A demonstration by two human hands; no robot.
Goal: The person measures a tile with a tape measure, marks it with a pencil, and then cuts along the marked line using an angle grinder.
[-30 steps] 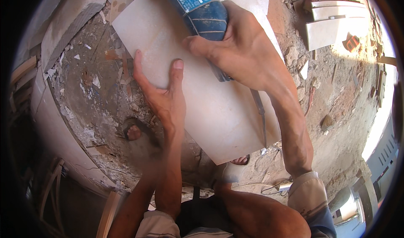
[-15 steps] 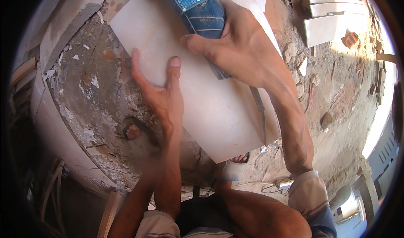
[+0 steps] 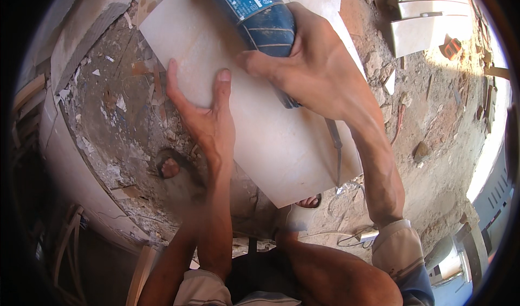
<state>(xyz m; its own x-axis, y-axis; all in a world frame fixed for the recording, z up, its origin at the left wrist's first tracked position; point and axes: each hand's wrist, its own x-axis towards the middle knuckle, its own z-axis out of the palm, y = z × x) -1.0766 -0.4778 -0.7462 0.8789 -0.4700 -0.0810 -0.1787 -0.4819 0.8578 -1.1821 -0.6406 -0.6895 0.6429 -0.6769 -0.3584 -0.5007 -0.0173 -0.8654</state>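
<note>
A large off-white tile [image 3: 281, 160] lies tilted across the ground before me. Over its far right part, my right hand [image 3: 319, 62] is wrapped round the body of a blue corded power tool [image 3: 265, 27]. The tool's front end lies beyond the upper edge of the view, and its dark cord [image 3: 337, 138] trails back across the tile toward me. At the tile's left edge rests my left hand [image 3: 208, 116], its thumb and one finger stretched wide apart and nothing between them; its other fingers are hidden.
Rubble and broken pieces [image 3: 122, 103] cover the rough ground. White tiles [image 3: 430, 32] lie stacked at the far right, near an orange object [image 3: 450, 48]. My feet stand close to the tile, one foot [image 3: 309, 202] by its near corner. Grey slabs [image 3: 89, 40] lean at the far left.
The power tool and my right hand have shifted slightly toward me and to the right. My left hand has barely moved, staying spread at the tile's edge.
</note>
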